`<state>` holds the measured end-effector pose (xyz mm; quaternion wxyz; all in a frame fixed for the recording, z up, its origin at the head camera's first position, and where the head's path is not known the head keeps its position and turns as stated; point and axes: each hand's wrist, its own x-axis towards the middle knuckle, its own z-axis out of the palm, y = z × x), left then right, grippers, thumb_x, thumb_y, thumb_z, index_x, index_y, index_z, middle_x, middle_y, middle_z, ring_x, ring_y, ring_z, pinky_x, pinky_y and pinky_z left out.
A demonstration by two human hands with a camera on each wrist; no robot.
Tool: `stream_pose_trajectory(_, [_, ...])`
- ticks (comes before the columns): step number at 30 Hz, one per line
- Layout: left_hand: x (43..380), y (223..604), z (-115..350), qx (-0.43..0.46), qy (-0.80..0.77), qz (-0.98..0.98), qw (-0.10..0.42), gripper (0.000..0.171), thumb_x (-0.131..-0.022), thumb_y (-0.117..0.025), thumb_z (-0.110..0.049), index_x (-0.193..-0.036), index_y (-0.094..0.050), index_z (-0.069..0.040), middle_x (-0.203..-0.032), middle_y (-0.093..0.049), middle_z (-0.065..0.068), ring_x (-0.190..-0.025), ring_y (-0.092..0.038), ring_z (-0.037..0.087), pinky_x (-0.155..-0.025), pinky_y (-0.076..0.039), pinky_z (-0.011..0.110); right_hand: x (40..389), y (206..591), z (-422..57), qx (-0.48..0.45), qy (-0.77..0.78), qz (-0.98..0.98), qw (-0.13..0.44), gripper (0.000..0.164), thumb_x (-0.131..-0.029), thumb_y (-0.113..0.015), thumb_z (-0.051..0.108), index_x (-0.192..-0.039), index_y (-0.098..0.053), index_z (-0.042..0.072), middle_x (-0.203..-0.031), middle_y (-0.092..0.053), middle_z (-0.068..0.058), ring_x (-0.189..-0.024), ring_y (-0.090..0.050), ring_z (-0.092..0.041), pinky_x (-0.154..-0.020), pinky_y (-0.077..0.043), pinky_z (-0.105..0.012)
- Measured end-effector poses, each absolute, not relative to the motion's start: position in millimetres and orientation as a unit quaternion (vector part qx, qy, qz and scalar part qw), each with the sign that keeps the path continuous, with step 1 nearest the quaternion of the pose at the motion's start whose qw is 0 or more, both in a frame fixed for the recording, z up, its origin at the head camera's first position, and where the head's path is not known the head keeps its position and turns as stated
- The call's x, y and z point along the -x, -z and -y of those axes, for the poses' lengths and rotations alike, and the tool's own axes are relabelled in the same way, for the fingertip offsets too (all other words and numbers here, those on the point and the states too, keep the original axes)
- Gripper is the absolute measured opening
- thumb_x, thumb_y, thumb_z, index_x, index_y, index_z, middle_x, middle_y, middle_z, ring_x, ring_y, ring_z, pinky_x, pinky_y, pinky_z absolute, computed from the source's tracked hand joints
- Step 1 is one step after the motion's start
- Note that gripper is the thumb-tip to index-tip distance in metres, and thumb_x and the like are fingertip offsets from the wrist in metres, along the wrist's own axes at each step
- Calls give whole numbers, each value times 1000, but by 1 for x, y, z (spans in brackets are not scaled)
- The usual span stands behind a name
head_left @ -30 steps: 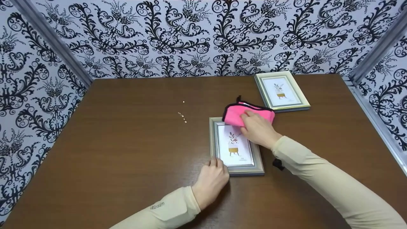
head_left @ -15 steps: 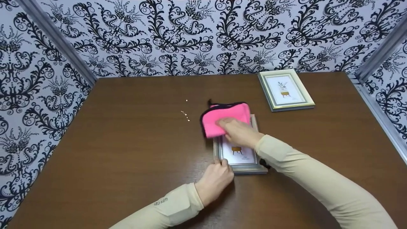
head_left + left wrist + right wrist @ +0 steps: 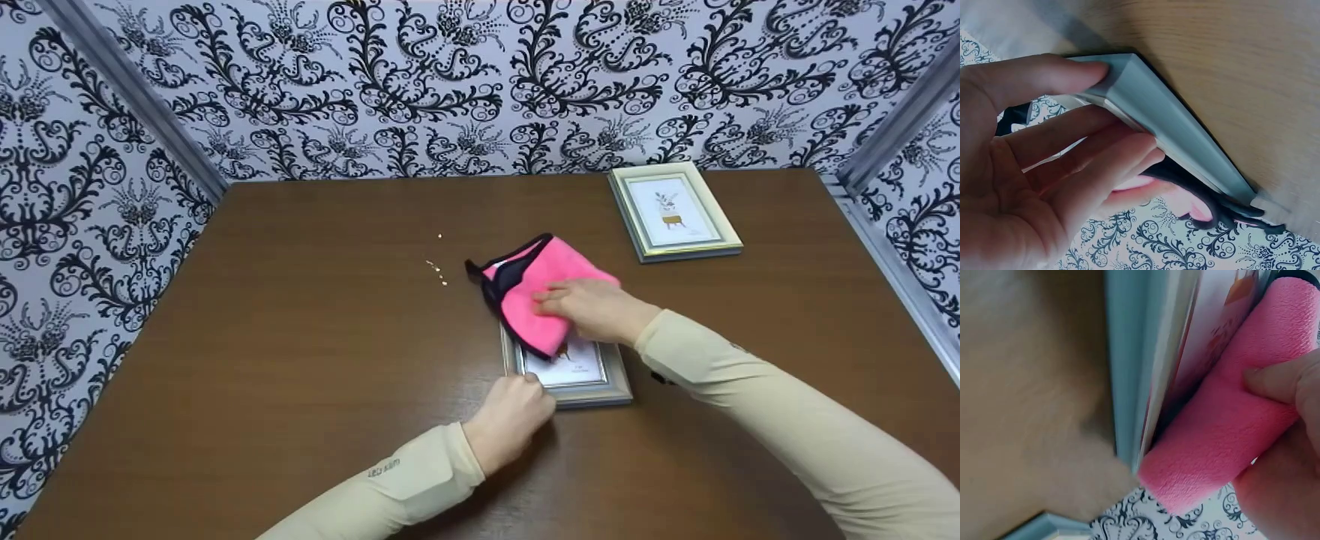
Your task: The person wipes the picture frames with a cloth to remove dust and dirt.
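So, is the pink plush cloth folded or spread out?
Folded: the right wrist view shows the pink plush cloth doubled in a rounded bend; the head view, its black-trimmed layers apart.

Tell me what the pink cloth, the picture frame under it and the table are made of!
The pink cloth looks like soft fabric, maybe microfiber: you can see its short fuzz. The picture frame could be painted wood or plastic; its side is smooth and blue-grey, so I can't tell. The table seems wooden or wood-look, brown with grain lines and a slight shine.
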<state>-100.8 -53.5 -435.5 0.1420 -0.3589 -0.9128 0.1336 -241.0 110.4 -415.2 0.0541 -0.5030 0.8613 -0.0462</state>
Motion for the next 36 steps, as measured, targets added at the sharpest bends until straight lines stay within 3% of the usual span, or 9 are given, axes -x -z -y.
stream_pose_trajectory(4, [104,434,53,356,-114,919,125,13,-66,-79,-11,-70,-71,-20,-63,-59,-3,-57,-58,9,-45,-48,23,234,416,-116,467,-12,-884,5,47,-76,-68,-6,-122,-65,2,-127,-60,-16,-117,-55,-36,-98,-43,-46])
stream_pose_trajectory(7, [105,433,54,356,-108,920,119,12,-67,-79,-11,-72,-71,-19,-64,-60,-2,-58,-59,10,-46,-48,24,223,419,-114,416,-44,-908,-28,39,-77,-72,3,-115,-65,-1,-110,-65,-19,-97,-62,-37,-75,-53,-47])
stream_pose_trajectory(11, [106,434,56,357,-109,919,128,12,-68,-78,-10,-73,-72,-18,-65,-60,-2,-58,-59,11,-46,-49,25,207,423,-103,364,-69,-927,-55,28,-79,-71,5,-104,-65,-5,-81,-61,-16,-68,-57,-29,-49,-50,-39])
stream_pose_trajectory(19, [109,436,63,371,-104,912,139,11,-72,-75,-7,-78,-70,-15,-70,-58,0,-57,-59,14,-45,-50,26,197,420,-82,349,-3,-936,-47,16,-75,-73,7,-83,-61,-2,-64,-57,-11,-54,-55,-28,-45,-48,-43])
stream_pose_trajectory(23, [109,434,63,374,-94,913,130,10,-73,-75,-7,-75,-69,-15,-69,-58,0,-58,-60,15,-46,-50,27,199,419,-79,358,38,-932,-38,9,-79,-66,2,-86,-60,0,-62,-55,-11,-51,-52,-28,-43,-46,-43])
stream_pose_trajectory(28, [108,431,63,374,-90,914,132,11,-71,-75,-6,-73,-69,-16,-67,-59,-1,-58,-59,15,-46,-50,27,203,423,-88,395,93,-914,-14,29,-82,-59,-3,-109,-65,5,-77,-64,-11,-61,-57,-27,-53,-49,-44])
stream_pose_trajectory(32, [108,432,64,371,-99,912,143,12,-71,-75,-7,-72,-69,-17,-68,-60,-1,-57,-58,14,-46,-49,26,208,424,-100,442,142,-885,13,45,-81,-57,-9,-122,-66,8,-110,-69,-10,-97,-64,-30,-83,-51,-45])
stream_pose_trajectory(36, [105,434,63,366,-111,910,161,11,-73,-75,-9,-72,-69,-19,-67,-60,-1,-56,-58,13,-45,-49,26,212,421,-110,475,175,-858,85,49,-82,-55,-11,-127,-64,7,-131,-58,-11,-124,-51,-32,-101,-40,-45])
